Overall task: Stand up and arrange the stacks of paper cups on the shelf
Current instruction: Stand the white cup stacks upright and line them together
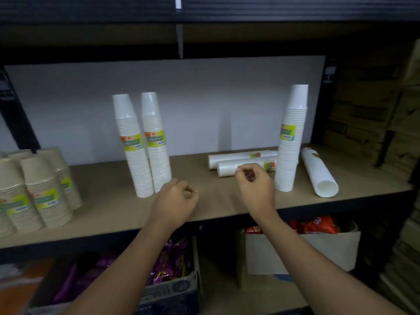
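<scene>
Two white cup stacks [145, 151] stand upright side by side on the brown shelf [204, 201], left of centre. A third tall white stack [291, 142] stands upright at the right. Two stacks [241, 160] lie on their sides behind my right hand, and another lying stack [318, 171] points toward the shelf's front edge at the far right. My left hand [175, 201] hovers just right of the two upright stacks, fingers loosely curled, holding nothing. My right hand [254, 185] hangs in front of the nearer lying stack, fingers loosely curled and empty.
Several beige cup stacks [38, 192] stand at the shelf's left end. A white back panel [193, 105] closes the rear. Below the shelf, a cardboard box of purple packets [168, 267] and a white box of red packets [313, 244]. Cardboard cartons [372, 110] stand at the right.
</scene>
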